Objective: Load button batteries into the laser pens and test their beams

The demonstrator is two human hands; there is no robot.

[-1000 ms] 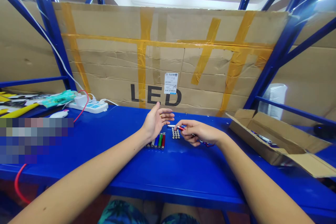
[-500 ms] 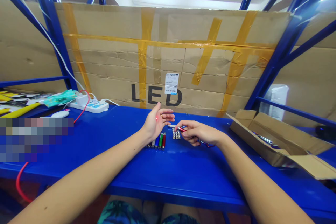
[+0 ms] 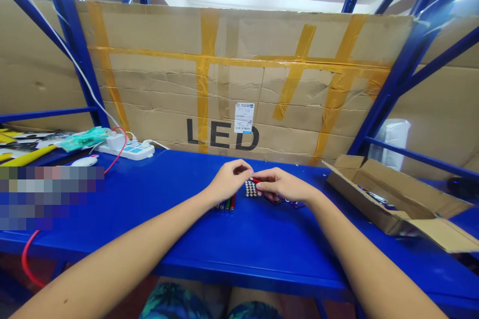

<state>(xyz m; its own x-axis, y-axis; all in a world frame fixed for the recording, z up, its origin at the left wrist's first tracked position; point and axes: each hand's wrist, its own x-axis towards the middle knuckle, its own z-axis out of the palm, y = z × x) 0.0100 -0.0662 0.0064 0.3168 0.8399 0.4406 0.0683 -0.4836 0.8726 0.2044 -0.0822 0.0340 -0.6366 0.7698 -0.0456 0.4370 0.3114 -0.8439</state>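
A slim red laser pointer [image 3: 256, 180] is held between my hands above the table. My right hand [image 3: 284, 184] is closed around its body, and a cord with small rings hangs below the palm. At its other end, my left hand [image 3: 230, 179] pinches the tip with thumb and fingers, which partly cover it. Directly beneath lie rows of small silver button cells [image 3: 250, 189]. Partly hidden under my left wrist is a row of coloured metal pointers [image 3: 227, 205], green and red among them.
An open cardboard box [image 3: 389, 227] with several metal pointers inside stands at the right. A white power strip [image 3: 129, 150] with cables lies at the back left, beside yellow-handled items [image 3: 30, 155]. A big cardboard sheet [image 3: 168, 89] closes off the back of the blue table [image 3: 209, 249].
My left hand has turned from an open palm with a red light dot on it to a pinch at the pointer's tip. My right hand still holds the pointer.
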